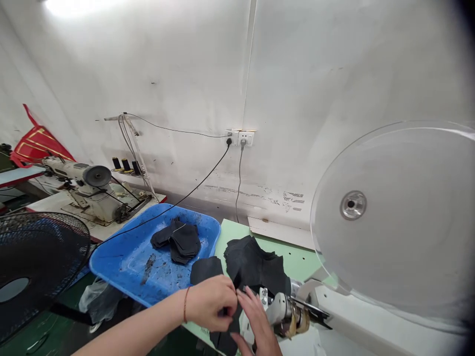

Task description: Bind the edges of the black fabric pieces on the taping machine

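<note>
While wall (193, 74) is scuffed, tabletop (299, 266) seems green.

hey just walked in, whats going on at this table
Beside a white machine, a person's curled left hand seems to pinch a dark piece, and the right hand is right next to it, fingers extended. More dark pieces lie piled on the green table, and a smaller pile sits in the blue tray.
</note>
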Demonstrator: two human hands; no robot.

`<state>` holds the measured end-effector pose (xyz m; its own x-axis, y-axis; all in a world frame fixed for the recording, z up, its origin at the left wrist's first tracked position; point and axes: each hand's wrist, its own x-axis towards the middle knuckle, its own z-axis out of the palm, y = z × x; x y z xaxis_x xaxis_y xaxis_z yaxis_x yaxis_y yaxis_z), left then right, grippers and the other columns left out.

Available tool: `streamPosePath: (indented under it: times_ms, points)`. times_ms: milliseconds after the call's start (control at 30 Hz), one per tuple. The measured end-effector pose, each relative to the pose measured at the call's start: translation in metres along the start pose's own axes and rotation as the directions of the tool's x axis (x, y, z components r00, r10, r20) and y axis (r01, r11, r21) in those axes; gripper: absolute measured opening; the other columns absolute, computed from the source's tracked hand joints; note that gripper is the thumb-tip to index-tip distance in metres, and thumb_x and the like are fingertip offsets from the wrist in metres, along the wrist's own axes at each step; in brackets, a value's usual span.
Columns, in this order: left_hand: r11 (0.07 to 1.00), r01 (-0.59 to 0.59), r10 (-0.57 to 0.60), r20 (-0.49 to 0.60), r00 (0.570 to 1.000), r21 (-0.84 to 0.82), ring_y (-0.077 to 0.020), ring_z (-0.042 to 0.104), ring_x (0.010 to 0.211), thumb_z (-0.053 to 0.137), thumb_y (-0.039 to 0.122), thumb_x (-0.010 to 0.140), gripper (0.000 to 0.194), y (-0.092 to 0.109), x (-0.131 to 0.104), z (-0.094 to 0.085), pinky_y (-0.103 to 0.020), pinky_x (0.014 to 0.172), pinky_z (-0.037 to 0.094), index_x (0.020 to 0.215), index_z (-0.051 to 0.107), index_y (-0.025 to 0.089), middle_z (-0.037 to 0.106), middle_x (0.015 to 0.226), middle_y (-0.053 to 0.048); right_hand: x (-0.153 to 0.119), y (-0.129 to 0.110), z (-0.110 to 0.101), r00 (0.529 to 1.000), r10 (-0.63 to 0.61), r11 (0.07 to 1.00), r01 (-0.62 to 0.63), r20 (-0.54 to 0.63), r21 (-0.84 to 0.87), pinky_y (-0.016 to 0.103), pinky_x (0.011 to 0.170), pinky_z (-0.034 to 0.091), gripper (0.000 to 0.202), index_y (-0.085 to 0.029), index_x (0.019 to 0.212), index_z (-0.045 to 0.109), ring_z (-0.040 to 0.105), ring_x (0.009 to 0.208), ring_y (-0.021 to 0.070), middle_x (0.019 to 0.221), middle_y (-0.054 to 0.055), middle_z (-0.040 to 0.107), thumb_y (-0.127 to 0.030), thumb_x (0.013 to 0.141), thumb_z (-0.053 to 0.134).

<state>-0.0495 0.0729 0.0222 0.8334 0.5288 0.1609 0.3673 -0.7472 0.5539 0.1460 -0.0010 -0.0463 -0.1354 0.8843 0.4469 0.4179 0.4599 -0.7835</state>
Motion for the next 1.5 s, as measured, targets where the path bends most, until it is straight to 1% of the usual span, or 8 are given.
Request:
streamPosePath:
  times_ms: [67, 167, 267, 400, 533, 967, 1300, 1500]
  points:
    - [0.997, 0.024, -0.029, -0.057, 0.998, -0.074, -0.0169, 0.055, 0.072, 0.062, 0.017, 0.075, 0.008, 0.032, -0.014, -0.009, -0.028, 0.078, 0.043, 0.071, 0.059, 0.023, 0.062, 0.071, -0.001, 0.021, -0.017, -0.011, 0.973, -0.077, 0.994, 0.091, 0.216, -0.056, 0.056, 0.111, 0.028, 0.036, -0.031, 0.115, 0.064, 0.056, 0.118, 0.0285, 0.113, 0.007, 0.068, -0.025, 0.079, 0.062]
    - [0.944, 0.15, -0.198, -0.143, 0.97, -0.293, -0.0175, 0.058, 0.077, 0.06, 0.032, 0.085, 0.011, 0.06, -0.033, -0.016, -0.026, 0.076, 0.044, 0.089, 0.067, 0.025, 0.068, 0.084, -0.003, 0.038, -0.041, -0.027, 0.933, -0.081, 0.995, 0.094, 0.35, -0.019, 0.05, 0.105, 0.039, 0.003, -0.024, 0.077, 0.065, 0.058, 0.11, 0.0281, 0.095, 0.008, 0.066, -0.024, 0.075, 0.065]
    - [0.837, 0.27, -0.366, -0.12, 0.923, -0.477, -0.0174, 0.059, 0.078, 0.071, 0.037, 0.075, 0.024, 0.066, -0.044, -0.013, -0.023, 0.072, 0.045, 0.096, 0.071, 0.026, 0.069, 0.087, -0.002, 0.035, -0.052, -0.035, 0.912, 0.054, 0.989, -0.103, 0.406, 0.101, 0.029, 0.078, 0.049, 0.011, -0.022, 0.068, 0.054, 0.06, 0.084, 0.0199, 0.081, 0.002, 0.061, -0.025, 0.074, 0.063]
    - [0.717, 0.39, -0.507, -0.048, 0.861, -0.577, -0.014, 0.054, 0.069, 0.068, 0.03, 0.073, 0.014, 0.063, -0.042, -0.004, -0.02, 0.064, 0.042, 0.082, 0.074, 0.02, 0.066, 0.073, 0.001, 0.025, -0.054, -0.04, 0.855, 0.244, 0.911, -0.364, 0.458, 0.194, 0.025, 0.063, 0.042, 0.017, -0.022, 0.076, 0.056, 0.051, 0.068, 0.0149, 0.07, -0.003, 0.054, -0.039, 0.078, 0.06]
    - [0.683, 0.396, -0.493, 0.012, 0.87, -0.613, -0.0105, 0.046, 0.062, 0.066, 0.027, 0.069, 0.018, 0.066, -0.033, 0.001, -0.02, 0.059, 0.038, 0.082, 0.073, 0.017, 0.06, 0.067, 0.003, 0.027, -0.056, -0.043, 0.833, 0.258, 0.916, -0.372, 0.489, 0.15, 0.03, 0.08, 0.043, 0.029, -0.023, 0.092, 0.066, 0.059, 0.087, 0.0215, 0.091, 0.004, 0.067, -0.048, 0.08, 0.059]
    - [0.568, 0.458, -0.581, 0.062, 0.812, -0.684, -0.0093, 0.041, 0.058, 0.063, 0.02, 0.06, 0.009, 0.081, -0.013, 0.01, -0.021, 0.056, 0.032, 0.068, 0.061, 0.015, 0.049, 0.059, 0.006, 0.021, -0.057, -0.048, 0.849, 0.358, 0.912, -0.408, 0.389, 0.052, 0.028, 0.069, 0.04, 0.027, -0.018, 0.073, 0.064, 0.052, 0.071, 0.0181, 0.07, 0.0, 0.059, -0.045, 0.074, 0.06]
    - [0.66, 0.383, -0.529, -0.039, 0.847, -0.646, -0.0111, 0.04, 0.062, 0.062, 0.036, 0.068, 0.021, 0.079, -0.014, 0.011, -0.022, 0.058, 0.032, 0.07, 0.06, 0.016, 0.047, 0.062, 0.004, 0.022, -0.052, -0.047, 0.812, 0.404, 0.846, -0.507, 0.422, 0.164, 0.026, 0.066, 0.034, 0.031, -0.017, 0.072, 0.061, 0.044, 0.069, 0.0155, 0.068, -0.002, 0.05, -0.048, 0.071, 0.063]
    - [0.629, 0.266, -0.53, -0.152, 0.834, -0.731, -0.0118, 0.04, 0.063, 0.055, 0.027, 0.065, 0.014, 0.076, -0.007, 0.028, -0.023, 0.059, 0.03, 0.057, 0.054, 0.016, 0.042, 0.057, 0.003, 0.023, -0.064, -0.052, 0.784, 0.41, 0.829, -0.534, 0.465, 0.169, 0.025, 0.067, 0.033, 0.036, -0.019, 0.073, 0.057, 0.041, 0.07, 0.0153, 0.069, -0.003, 0.046, -0.055, 0.072, 0.061]
